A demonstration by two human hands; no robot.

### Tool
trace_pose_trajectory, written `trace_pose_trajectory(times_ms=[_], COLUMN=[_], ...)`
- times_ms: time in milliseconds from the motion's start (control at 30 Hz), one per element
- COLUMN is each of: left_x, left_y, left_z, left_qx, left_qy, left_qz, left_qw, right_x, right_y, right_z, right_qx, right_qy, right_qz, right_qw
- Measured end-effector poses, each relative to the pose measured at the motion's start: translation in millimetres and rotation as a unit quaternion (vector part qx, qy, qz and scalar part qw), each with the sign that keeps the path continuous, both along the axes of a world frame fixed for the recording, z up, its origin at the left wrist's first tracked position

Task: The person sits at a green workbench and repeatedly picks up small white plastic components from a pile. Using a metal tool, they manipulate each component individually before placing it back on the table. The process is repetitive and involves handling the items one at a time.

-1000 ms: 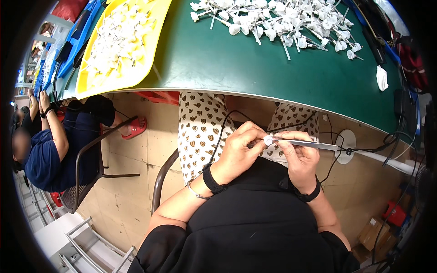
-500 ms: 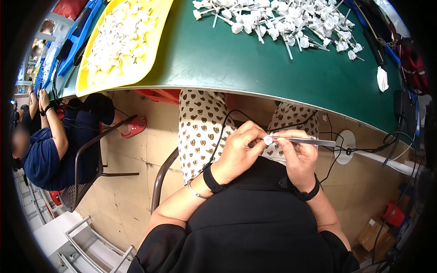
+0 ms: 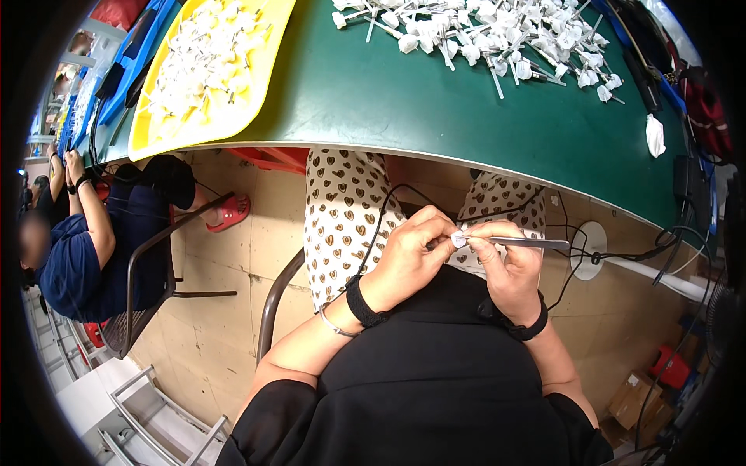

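A small, whitish, rounded piece [image 3: 459, 241] is pinched by the left hand [image 3: 412, 252] over the lap [image 3: 346, 225]; the right hand [image 3: 509, 268] grips a silver tweezer-like tool [image 3: 536, 243]. A yellow tray [image 3: 270, 58] holds heaped white-headed, thin-stemmed parts [image 3: 206, 58].

Small white parts [image 3: 497, 35] heaped on a green workbench [image 3: 388, 105] suggest a workshop.

Bright light bleaches the yellow tray [image 3: 264, 78]; right of it, the counter [image 3: 466, 116] shows pale glare. Left hand [image 3: 412, 252] and right hand [image 3: 509, 268] look fairly sharp; outer edges bend.
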State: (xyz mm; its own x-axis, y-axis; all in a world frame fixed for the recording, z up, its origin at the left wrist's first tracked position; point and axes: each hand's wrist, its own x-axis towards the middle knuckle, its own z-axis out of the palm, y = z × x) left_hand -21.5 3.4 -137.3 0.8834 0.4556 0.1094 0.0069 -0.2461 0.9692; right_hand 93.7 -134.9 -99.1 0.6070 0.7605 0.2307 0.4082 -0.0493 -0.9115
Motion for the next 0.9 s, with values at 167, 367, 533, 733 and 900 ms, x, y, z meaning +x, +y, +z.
trace_pose_trajectory(times_ms=[167, 367, 533, 733, 900], left_x=[0.1, -0.3, -1.1, -1.1, 0.6], left_y=[1.6, 1.4, 1.5, 1.6, 3.2], left_z=[2.6, 4.4, 1.6, 1.1, 3.5], left_qx=[0.013, 0.007, 0.016, 0.029, 0.005], left_qy=[0.004, 0.006, 0.015, 0.026, 0.020], left_qz=[-0.007, -0.012, -0.017, -0.007, 0.010], left_qw=[1.000, 1.000, 1.000, 0.999, 1.000], right_x=[1.5, 1.4, 3.0, 5.5, -0.3], right_y=[-0.2, 1.0, 5.3, 4.8, -2.8], right_z=[-0.6, 3.1, 11.3, 9.2, -1.9], right_qx=[-0.003, -0.010, -0.033, -0.026, 0.030], right_qy=[-0.019, -0.024, -0.117, -0.159, 0.031], right_qz=[0.010, 0.014, 0.039, 0.059, 0.002], right_qw=[1.000, 1.000, 0.992, 0.985, 0.999])
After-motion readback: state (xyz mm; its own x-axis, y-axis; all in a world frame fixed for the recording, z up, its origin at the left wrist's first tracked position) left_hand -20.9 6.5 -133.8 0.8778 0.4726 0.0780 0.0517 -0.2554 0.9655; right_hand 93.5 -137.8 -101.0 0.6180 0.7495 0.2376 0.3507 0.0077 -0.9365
